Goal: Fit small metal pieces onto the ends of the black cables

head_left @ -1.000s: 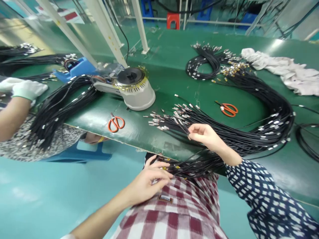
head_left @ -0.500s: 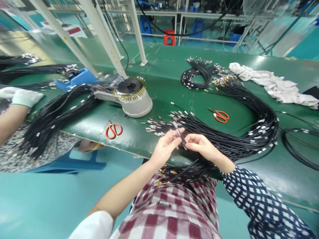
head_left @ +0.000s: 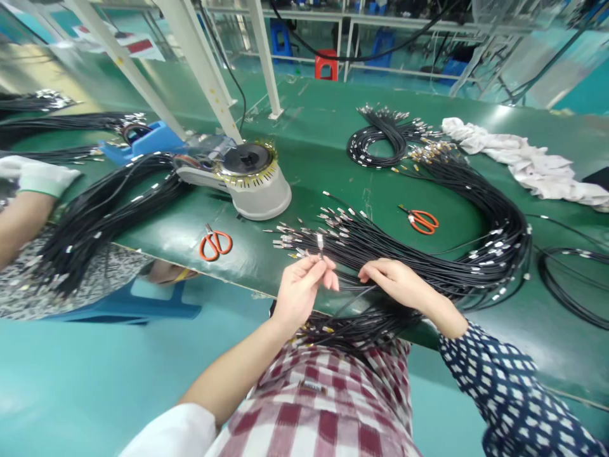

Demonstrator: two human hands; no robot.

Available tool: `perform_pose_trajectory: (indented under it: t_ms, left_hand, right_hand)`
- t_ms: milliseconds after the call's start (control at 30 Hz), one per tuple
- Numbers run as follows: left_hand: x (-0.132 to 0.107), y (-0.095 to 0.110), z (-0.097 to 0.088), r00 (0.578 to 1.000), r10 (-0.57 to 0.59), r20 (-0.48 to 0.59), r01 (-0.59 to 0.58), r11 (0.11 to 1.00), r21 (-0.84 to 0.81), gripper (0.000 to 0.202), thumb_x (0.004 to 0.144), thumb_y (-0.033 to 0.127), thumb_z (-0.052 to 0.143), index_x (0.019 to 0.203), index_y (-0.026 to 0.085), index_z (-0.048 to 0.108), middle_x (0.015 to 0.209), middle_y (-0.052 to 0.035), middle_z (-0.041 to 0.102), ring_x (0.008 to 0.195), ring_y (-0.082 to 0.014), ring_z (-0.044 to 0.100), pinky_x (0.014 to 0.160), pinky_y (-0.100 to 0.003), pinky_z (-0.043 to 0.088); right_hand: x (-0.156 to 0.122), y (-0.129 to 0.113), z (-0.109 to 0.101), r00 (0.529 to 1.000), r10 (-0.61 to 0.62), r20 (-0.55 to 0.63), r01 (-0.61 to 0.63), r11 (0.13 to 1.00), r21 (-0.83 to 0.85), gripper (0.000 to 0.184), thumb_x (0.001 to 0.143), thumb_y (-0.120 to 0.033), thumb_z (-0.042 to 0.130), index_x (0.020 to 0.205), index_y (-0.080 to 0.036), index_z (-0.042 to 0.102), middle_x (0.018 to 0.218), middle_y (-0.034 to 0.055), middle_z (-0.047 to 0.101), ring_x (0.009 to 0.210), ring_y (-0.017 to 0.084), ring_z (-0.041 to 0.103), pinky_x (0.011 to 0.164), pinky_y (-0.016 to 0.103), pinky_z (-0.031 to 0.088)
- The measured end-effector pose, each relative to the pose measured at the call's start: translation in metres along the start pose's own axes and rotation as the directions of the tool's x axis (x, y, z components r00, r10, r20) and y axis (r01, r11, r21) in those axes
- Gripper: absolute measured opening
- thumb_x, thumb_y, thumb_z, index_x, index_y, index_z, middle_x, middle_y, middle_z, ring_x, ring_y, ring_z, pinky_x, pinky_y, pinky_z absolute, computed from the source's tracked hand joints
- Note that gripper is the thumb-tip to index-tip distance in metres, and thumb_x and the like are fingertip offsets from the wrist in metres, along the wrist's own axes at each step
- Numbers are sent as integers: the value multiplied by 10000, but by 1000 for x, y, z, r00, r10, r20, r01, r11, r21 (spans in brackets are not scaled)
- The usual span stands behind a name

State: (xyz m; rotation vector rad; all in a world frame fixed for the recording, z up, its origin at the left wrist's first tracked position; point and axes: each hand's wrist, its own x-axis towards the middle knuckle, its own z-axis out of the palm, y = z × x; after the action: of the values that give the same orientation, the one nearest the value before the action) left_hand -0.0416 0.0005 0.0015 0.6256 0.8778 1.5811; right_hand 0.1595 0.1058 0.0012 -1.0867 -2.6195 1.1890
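My left hand (head_left: 301,289) pinches the metal-tipped end of one thin black cable (head_left: 320,244) just off the near edge of the green table (head_left: 323,152). My right hand (head_left: 397,281) rests beside it on the big bundle of black cables (head_left: 428,251), its fingers closed on a strand there. The bundle's connector ends fan out to the left in front of both hands. More cable ends (head_left: 333,327) hang over my lap below the table edge.
A round white tape dispenser (head_left: 252,178) stands at the left. Orange scissors (head_left: 215,243) lie near the front edge, another pair (head_left: 421,220) mid-table. A coiled cable bunch (head_left: 380,136) and white cloth (head_left: 523,162) lie behind. A co-worker's gloved hand (head_left: 33,178) and cables (head_left: 104,209) are at the left.
My left hand rose from my lap to the table edge, met my right hand, and now holds one cable end apart to the left. My right hand stayed on the bundle.
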Motion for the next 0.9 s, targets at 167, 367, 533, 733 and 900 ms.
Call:
perform_pose_trajectory:
  t_ms: [167,367,533,733,900]
  left_hand:
    - [5,-1,-8,1000,-27,4,26,988,153,173,861,292,691,864,119,693,542,25,563,533,-129,574,628,-286,447]
    - [8,-10,-5,999,-54,4,50,958,282,187,843,306,713,861,120,717,546,10,618,539,-129,581,650,-286,468]
    - [10,-12,-12,994,-106,-11,105,955,276,288,890,377,635,877,103,723,642,-46,678,614,-156,621,680,-296,477]
    - [32,1,-45,900,423,-104,-197,609,768,274,820,305,691,1067,186,696,1010,-86,647,933,-214,608,809,-341,496]
    - [36,13,-42,962,272,-2,-186,663,725,205,852,311,669,1005,176,689,853,-44,651,683,-141,587,641,-280,495]
  right_hand:
    - [-5,2,2,995,-41,-87,47,997,67,342,981,-401,439,931,-210,718,986,53,738,902,196,659,830,307,475]
    - [28,-36,12,954,6,-299,157,841,518,365,903,-443,581,1164,-196,642,968,58,711,786,161,640,688,279,500]
    - [55,-55,3,962,39,-272,161,721,674,291,806,-452,683,772,-163,688,719,19,657,589,101,523,564,236,436]
    - [68,-52,-5,941,109,-321,147,723,675,318,770,-469,715,764,-152,693,697,17,652,523,80,467,515,231,408]
    - [76,-57,4,966,24,-258,156,742,652,288,805,-442,693,816,-155,685,707,14,644,525,85,495,513,230,436]
